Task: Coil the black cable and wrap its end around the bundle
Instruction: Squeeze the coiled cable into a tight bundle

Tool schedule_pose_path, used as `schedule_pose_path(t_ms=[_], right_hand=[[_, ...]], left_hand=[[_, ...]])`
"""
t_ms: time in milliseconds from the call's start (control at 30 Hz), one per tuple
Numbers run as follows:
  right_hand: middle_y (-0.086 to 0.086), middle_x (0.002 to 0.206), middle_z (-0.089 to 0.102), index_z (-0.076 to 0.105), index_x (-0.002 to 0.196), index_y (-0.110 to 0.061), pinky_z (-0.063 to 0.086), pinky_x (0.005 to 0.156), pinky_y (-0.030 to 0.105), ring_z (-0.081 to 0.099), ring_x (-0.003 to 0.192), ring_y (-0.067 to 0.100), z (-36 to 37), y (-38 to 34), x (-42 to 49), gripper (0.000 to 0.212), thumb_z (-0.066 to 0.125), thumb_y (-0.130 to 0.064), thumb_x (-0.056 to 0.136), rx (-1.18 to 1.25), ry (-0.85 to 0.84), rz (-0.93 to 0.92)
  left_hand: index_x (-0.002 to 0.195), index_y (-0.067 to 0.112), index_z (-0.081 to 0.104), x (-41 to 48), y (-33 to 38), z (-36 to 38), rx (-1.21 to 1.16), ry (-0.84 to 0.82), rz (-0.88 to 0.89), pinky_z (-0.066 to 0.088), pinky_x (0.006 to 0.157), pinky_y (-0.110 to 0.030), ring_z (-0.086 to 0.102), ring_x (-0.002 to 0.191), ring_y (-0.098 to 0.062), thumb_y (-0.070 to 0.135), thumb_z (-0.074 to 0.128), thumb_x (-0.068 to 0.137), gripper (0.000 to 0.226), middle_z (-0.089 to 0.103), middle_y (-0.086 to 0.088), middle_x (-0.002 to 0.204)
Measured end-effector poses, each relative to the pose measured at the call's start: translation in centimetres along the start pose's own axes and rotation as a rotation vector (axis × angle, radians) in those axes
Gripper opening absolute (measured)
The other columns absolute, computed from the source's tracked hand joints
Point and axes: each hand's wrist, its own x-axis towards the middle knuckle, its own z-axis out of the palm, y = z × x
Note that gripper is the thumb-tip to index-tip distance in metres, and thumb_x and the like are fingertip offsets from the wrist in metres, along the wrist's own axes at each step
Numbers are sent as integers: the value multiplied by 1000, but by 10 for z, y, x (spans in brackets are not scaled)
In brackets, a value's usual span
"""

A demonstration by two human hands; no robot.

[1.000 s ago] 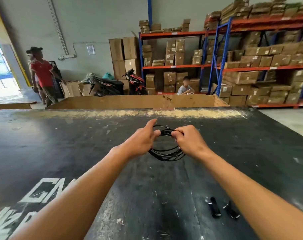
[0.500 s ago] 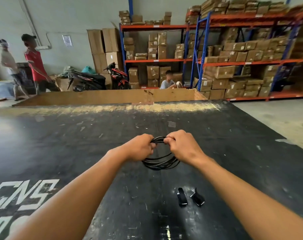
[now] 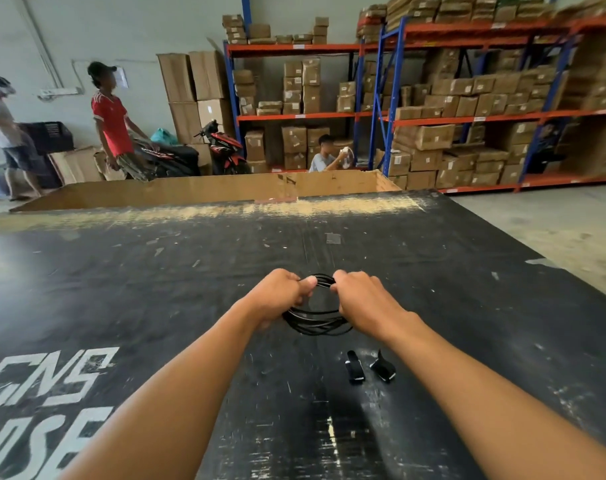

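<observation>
A thin black cable point(image 3: 317, 322) is gathered into a round coil of several loops and held just above the black table point(image 3: 156, 289). My left hand point(image 3: 279, 297) grips the coil's upper left side, thumb on top. My right hand point(image 3: 362, 301) grips the upper right side, fingers closed on the strands. Only a short stretch of cable shows between the two hands at the top. The lower arc of the coil hangs free between my wrists. The cable's end is hidden inside my hands.
Two small black clips point(image 3: 355, 367) point(image 3: 383, 367) lie on the table under my right forearm. White lettering point(image 3: 45, 379) marks the table's near left. A long cardboard box point(image 3: 208, 188) borders the far edge. Three people, a motorbike point(image 3: 222, 147) and shelves of cartons stand beyond.
My left hand's fingers have closed fully on the coil. Both hands have drawn a little nearer to me and closer together. The view has swung right and down.
</observation>
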Motion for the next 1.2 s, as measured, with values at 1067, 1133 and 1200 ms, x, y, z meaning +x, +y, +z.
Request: schedule_pose_path(t_ms=[1067, 1133, 1200], right_hand=[[10, 89, 64, 46, 84, -23, 36, 65, 38, 57, 84, 41, 56, -15, -81, 16, 43, -11, 93, 102, -52, 234], [10, 84, 60, 51, 83, -21, 34, 65, 36, 56, 82, 40, 53, -7, -76, 14, 45, -16, 95, 142, -51, 284], [14, 85, 64, 56, 83, -17, 35, 64, 36, 58, 83, 41, 54, 1, -72, 13, 48, -18, 94, 171, -58, 312]], left_hand=[[75, 11, 54, -55, -67, 45, -364, -138, -248, 18, 45, -23, 22, 40, -6, 38, 38, 103, 42, 28, 11, 44], [77, 11, 56, -49, -65, 51, -328, -144, -212, 20, 45, -23, 23, 43, -7, 35, 36, 104, 42, 29, 10, 46], [76, 12, 57, -43, -68, 58, -248, -142, -173, 23, 48, -24, 25, 49, -9, 34, 36, 104, 41, 32, 7, 53]])
